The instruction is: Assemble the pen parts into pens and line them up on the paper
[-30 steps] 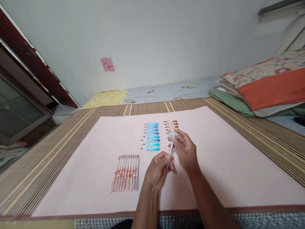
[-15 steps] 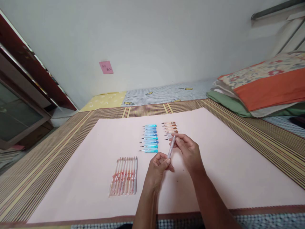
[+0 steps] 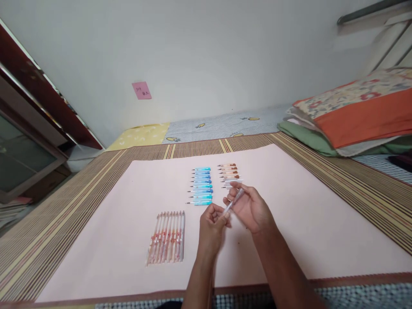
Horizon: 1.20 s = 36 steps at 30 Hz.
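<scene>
Both hands pinch one clear pen (image 3: 234,201) above the pink sheet (image 3: 289,223): left hand (image 3: 212,225) fingers on its tip, right hand (image 3: 249,206) fingers round the barrel

Left row (image 3: 166,237) lies nearest on sheet (image 3: 305,231); middle row (image 3: 202,186), right row (image 3: 229,171) behind.

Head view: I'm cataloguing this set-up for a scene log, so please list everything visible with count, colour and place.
blue pens: about ten, blue, stacked column mid-sheet
orange pens: about five, orange-brown, column right of the blue
pink pens: about nine, pink-patterned, side by side near left
clear pen: one, clear, held between both hands
sheet: one, pale pink, on the mat
mat: one, brown-striped, under the sheet
note: one, pink, on the wall
bedding: pile, orange, floral, green, far right
cabinet: one, dark red-brown, left
left hand: pinches the pen's lower end
right hand: grips its upper part
</scene>
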Each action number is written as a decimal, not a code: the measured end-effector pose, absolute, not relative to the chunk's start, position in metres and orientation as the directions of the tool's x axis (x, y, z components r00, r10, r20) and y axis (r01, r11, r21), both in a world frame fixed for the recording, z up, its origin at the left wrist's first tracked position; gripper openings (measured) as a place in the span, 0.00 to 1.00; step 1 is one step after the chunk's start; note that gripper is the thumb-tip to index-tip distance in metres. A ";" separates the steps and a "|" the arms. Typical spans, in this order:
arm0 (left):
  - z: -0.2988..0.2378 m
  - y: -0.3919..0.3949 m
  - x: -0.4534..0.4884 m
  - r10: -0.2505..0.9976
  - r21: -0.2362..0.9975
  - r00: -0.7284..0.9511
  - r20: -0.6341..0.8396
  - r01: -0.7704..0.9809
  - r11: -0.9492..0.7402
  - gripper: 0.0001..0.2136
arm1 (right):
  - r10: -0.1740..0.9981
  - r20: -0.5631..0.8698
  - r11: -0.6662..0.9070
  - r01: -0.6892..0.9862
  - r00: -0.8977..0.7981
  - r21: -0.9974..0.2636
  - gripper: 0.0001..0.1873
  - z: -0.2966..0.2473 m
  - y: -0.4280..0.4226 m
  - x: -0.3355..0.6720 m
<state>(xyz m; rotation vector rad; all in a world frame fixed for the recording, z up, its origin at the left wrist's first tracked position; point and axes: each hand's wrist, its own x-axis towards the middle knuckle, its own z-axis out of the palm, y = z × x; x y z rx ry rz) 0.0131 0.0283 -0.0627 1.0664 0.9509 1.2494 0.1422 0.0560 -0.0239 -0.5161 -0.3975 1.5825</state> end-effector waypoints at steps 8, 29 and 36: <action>-0.058 0.026 0.014 0.997 0.984 0.035 0.064 -0.167 -0.057 0.08 | 0.998 -0.046 0.019 -0.879 0.047 -0.477 0.11 -0.022 0.055 0.136; -0.042 0.022 0.014 0.969 0.848 -0.235 0.071 -0.498 -0.183 0.09 | 0.979 -0.137 -0.195 -0.867 -0.148 -0.459 0.15 -0.037 0.056 0.125; -0.040 0.021 0.012 0.964 0.885 -0.255 0.081 -0.426 -0.187 0.09 | 0.980 -0.047 -0.196 -0.889 -0.194 -0.413 0.14 -0.043 0.051 0.111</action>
